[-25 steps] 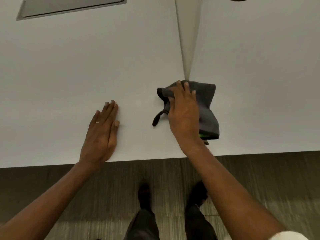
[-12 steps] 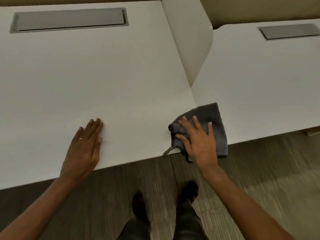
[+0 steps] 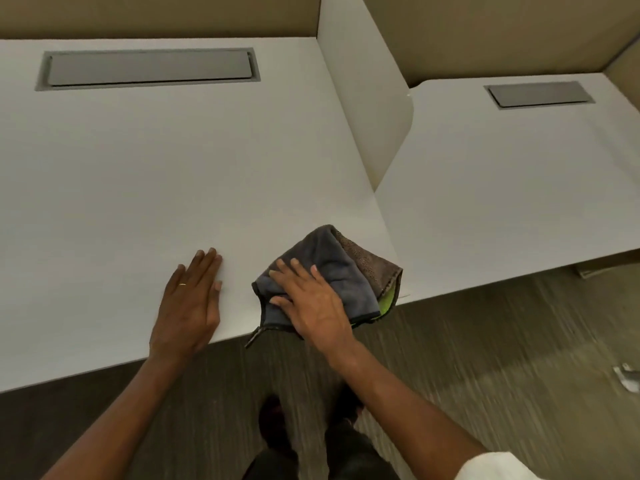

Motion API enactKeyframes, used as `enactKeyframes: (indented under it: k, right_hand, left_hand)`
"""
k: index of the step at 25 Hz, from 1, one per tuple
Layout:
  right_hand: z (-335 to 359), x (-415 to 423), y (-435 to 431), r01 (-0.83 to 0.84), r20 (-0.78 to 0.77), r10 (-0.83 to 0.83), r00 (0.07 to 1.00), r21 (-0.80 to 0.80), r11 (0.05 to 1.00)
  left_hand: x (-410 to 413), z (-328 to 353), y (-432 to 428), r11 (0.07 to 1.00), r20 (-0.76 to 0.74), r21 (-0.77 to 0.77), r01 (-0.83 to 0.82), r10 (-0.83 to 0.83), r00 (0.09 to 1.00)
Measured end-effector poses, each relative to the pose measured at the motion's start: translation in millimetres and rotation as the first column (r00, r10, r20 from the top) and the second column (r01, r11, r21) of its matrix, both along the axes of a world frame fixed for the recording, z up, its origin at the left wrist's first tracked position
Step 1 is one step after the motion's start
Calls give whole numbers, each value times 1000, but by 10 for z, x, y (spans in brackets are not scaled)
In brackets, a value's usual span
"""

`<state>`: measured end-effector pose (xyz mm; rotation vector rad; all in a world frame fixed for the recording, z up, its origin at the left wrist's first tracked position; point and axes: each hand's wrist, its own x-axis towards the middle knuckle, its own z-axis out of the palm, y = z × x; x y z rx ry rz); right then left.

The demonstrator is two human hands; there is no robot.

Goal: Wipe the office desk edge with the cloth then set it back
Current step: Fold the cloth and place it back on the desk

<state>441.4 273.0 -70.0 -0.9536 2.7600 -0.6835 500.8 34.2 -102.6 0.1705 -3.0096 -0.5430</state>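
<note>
At the desk's (image 3: 121, 202) near edge, our right hand (image 3: 313, 301) lies flat, fingers spread, pressing the cloth (image 3: 341, 268), which overhangs the rim. Our left hand (image 3: 190, 299) rests open, palm down, just beside. We judge the wipe runs along that edge, leftward.

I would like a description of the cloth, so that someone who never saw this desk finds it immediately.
Start at the near edge of the white desk, where a seam meets the neighbouring desk. The cloth lies there, flat under the right hand, partly overhanging the edge. It is the only dark thing on the white surface: crumpled grey fabric with a black hem and a bright green underside.
</note>
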Motion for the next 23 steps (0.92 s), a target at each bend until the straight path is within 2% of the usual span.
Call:
enactKeyframes:
  k: [2,5,7,9,11,13,15,17,18,20,22,23]
  right_hand:
    - [181,-114,199,-5,71,13,997,-110,994]
    - [517,-513,533,328,167,-291,942,-275,904]
    - [631,-695,600,469,305,-393,868,-238,851]
    - [697,-776,552,402,373,-316,873,-181,898]
    - [843,-972,613,348,427,-230,875,-223,910]
    - [1008,-1300,791,311,514,-160,843,-223,924]
    - [1025,-1636,940,222,553,-137,821,-89,971]
    - [871,-1772,931,99,462,-132,877,96,991]
    - [760,-1765,890,53,396,-103,912,137,989]
    - [628,-1724,805,8,328,-39,944,95,995]
    - [643,-1754,760,-27,343,11,939,41,999]
    - [679,-1786,743,-59,368,30,929,67,996]
  left_hand:
    - [-7,20,-14,1000,10,3,-5,4,1000]
    - [11,67,24,1000,31,22,-18,17,999]
    - [-29,159,176,987,63,118,-110,103,993]
    - [-61,309,436,925,102,305,-225,203,974]
    - [-74,436,726,877,95,423,-230,209,973]
    - [-90,536,950,886,86,421,-194,174,981]
    - [-104,569,1135,895,92,397,-204,182,979]
    - [-134,593,1270,896,111,376,-237,210,971]
    - [-141,620,1335,888,127,376,-266,235,964]
    - [-157,693,1419,827,175,436,-356,311,934]
    - [-208,807,1436,728,210,533,-431,380,901]
    - [-246,873,1429,698,215,569,-436,385,898]
